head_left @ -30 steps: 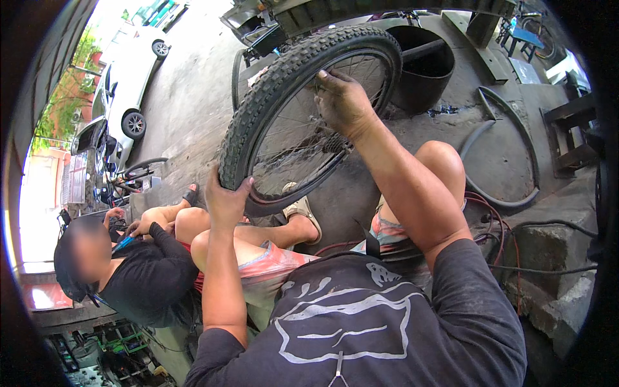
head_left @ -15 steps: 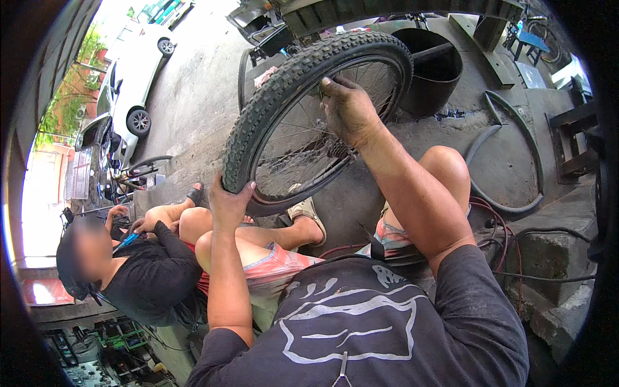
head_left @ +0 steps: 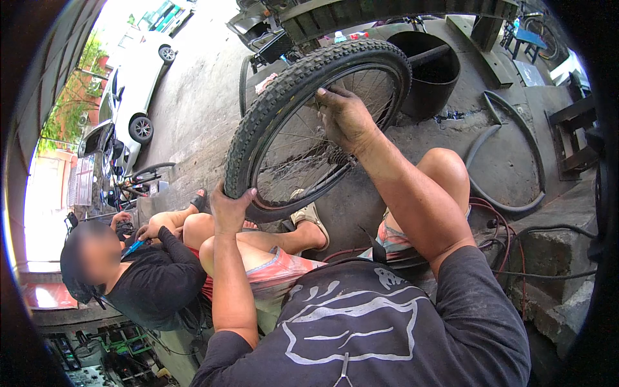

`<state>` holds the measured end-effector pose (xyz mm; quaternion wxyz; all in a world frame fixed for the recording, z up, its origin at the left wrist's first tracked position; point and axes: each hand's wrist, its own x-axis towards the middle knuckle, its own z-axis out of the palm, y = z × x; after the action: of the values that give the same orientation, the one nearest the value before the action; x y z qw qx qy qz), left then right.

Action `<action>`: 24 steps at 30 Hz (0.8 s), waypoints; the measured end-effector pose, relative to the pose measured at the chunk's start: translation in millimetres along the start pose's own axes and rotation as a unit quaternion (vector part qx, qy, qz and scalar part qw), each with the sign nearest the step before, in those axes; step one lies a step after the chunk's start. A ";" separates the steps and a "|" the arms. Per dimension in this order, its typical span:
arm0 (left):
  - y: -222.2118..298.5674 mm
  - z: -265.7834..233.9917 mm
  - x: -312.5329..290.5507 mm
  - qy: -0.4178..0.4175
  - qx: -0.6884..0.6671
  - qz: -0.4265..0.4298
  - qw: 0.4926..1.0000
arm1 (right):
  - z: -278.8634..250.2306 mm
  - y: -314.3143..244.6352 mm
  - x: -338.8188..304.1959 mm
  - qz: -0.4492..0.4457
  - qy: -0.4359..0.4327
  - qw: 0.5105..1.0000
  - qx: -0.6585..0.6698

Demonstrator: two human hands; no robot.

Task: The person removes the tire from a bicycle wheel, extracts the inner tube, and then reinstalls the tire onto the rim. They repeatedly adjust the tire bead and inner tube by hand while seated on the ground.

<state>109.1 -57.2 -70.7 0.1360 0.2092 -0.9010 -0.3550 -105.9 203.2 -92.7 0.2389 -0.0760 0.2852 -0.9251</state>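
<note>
Lowered slightly in the head view since half a second ago is the black, knobbly-tyred bicycle wheel (head_left: pixel 263 120): its top edge is now seen lower against the black cylindrical metal bin (head_left: pixel 422 93) behind it, and both hands have been brought down a little with it. A yellowish marking is now shown on the tyre's sidewall.

The wheel is held tilted in front of the bent knees (head_left: pixel 445 169), over the grey concrete floor (head_left: pixel 187 97); whether its lowest edge is supported cannot be told. Its lower left edge is clasped by the left hand (head_left: pixel 232 208), the thumb laid on the near side and the fingers hidden behind. The right hand (head_left: pixel 346 117) is mostly curled at the upper inner rim, thumb tip raised; whether rim or spoke is pinched cannot be made out.

A moderate weight is to be expected, centred near the stack of dark toothed metal sprockets (head_left: pixel 338 155). The rubber should be grippy and slightly yielding, the rim stiff; the thin wire spokes could be bent if squeezed. Hold is best taken on opposite sides of the tyre, clear of the possibly greasy sprockets.
</note>
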 end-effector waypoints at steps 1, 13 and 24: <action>0.2 -1.2 0.4 -0.006 0.004 -0.010 1.000 | -1.8 1.8 0.7 -0.009 -0.003 1.000 0.001; 144.5 3.1 37.0 -0.044 0.185 0.167 0.967 | 21.0 7.3 -16.0 -0.004 -0.014 0.998 -0.065; 167.5 14.2 50.0 -0.027 0.221 0.119 0.968 | 30.2 27.4 -13.9 -0.037 0.028 0.990 -0.130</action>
<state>12.7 38.1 40.8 0.1031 0.1156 -0.9788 -0.1339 -74.5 175.3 -83.2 0.1842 -0.0914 0.4068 -0.8901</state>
